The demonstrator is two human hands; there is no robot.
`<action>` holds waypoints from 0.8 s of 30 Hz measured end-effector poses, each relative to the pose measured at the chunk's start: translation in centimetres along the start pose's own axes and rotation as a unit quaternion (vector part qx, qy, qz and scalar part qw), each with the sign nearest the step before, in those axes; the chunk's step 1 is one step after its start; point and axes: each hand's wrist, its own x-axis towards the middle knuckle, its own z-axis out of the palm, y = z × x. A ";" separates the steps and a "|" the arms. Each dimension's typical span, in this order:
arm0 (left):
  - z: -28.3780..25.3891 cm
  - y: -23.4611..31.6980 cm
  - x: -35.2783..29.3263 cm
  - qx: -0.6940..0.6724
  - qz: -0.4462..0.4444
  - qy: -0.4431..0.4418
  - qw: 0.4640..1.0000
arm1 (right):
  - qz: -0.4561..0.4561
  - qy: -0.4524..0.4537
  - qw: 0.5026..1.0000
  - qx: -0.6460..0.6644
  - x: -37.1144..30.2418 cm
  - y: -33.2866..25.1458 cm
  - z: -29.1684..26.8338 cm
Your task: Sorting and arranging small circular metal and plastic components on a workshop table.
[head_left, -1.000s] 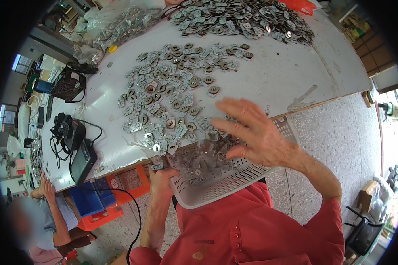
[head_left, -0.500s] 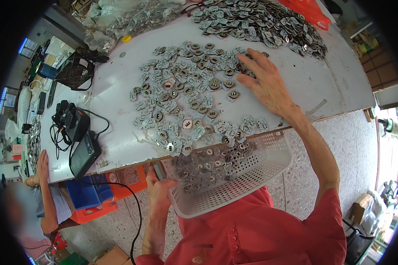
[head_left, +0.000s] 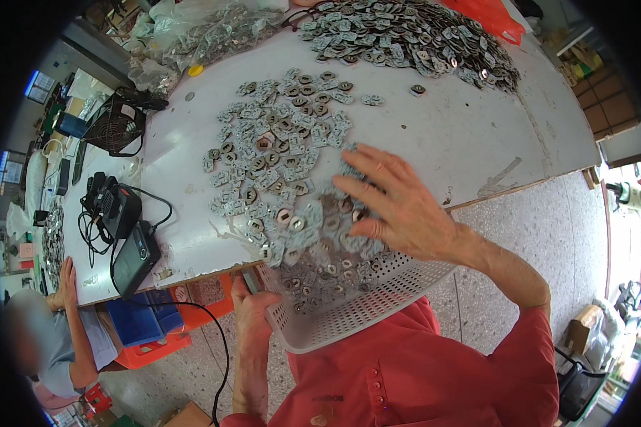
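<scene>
The right hand (head_left: 399, 206) lies flat with its fingers spread over a patch of small metal parts (head_left: 278, 164) at the near edge of the white desk (head_left: 470, 142). Its grip is open, palm down, pinching nothing; the fingertips rest on the parts. The left hand (head_left: 253, 302) is closed around the rim of a white perforated plastic basket (head_left: 363, 306), which sits tilted just below the desk edge and against the person's red shirt (head_left: 420, 377). The basket already holds a layer of the same parts.

The parts are thin, stamped pieces, each with a hole. They appear rigid and light singly, but a basketful is likely to be heavy. They look smooth enough to slide on the desk, so a flat, spread hand suits them better than a pinch. Stamped edges may be sharp. The basket looks thin-walled and may flex under load; the rim is the soundest place to hold it.

A second, denser heap of parts (head_left: 413, 35) lies at the far edge. A black device (head_left: 135, 256) with a cable lies on the desk to the left.
</scene>
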 end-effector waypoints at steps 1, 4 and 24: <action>0.0 -0.2 0.2 0.004 0.004 -0.010 1.000 | -0.004 -0.015 1.000 0.004 -0.3 -0.4 0.1; 0.3 -0.5 0.4 0.002 0.008 -0.024 1.000 | -0.011 -0.035 0.999 0.021 -0.8 -1.8 0.2; -0.5 -0.6 0.4 0.032 0.008 -0.015 0.999 | 0.025 0.055 0.992 0.112 5.0 5.3 0.3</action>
